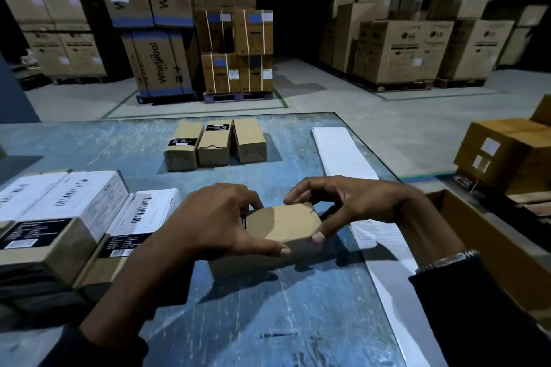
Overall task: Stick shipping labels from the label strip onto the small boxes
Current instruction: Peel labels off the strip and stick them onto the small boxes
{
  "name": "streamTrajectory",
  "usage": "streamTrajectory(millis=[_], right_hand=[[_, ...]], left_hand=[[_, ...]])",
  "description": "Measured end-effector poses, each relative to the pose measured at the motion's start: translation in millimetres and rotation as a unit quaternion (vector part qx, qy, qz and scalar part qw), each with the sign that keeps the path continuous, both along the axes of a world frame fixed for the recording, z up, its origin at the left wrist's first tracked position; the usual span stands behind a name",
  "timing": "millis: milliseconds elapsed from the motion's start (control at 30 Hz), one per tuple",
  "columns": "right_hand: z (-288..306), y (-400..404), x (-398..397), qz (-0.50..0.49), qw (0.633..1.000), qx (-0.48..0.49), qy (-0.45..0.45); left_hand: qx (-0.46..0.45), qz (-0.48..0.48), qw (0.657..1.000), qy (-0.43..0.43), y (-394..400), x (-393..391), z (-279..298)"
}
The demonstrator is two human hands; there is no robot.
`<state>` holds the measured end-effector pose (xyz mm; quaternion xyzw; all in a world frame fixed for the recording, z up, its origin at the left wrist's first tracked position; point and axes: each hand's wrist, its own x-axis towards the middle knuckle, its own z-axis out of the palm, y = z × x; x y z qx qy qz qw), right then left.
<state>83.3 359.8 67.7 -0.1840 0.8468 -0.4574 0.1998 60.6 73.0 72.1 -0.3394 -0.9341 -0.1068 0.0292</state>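
Holding: our left hand point(220, 217) and right hand point(337, 202) pinch a small box point(283, 222) above the counter point(268, 322).
Risk: we may drop it if thumbs slip.

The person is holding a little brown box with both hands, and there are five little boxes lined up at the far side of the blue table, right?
Nearly. Both the left hand and right hand do hold the little brown box, but the head view shows three little boxes lined up at the far side of the blue table, not five.
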Motion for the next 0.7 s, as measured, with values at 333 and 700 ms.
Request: streamTrajectory(millis=[333, 700], right_hand=[[-0.1, 1.1, -5.2, -0.047, 0.997, -0.068, -0.008], [21.1, 40.6, 45.5, -0.246, 0.960, -0.059, 0.118]], left_hand=[[-0.031, -0.031, 0.999, -0.010, -2.7, 0.4, 4.2], [0.153, -0.217, 0.952, 0.150, 35.9, 35.0, -11.8]])
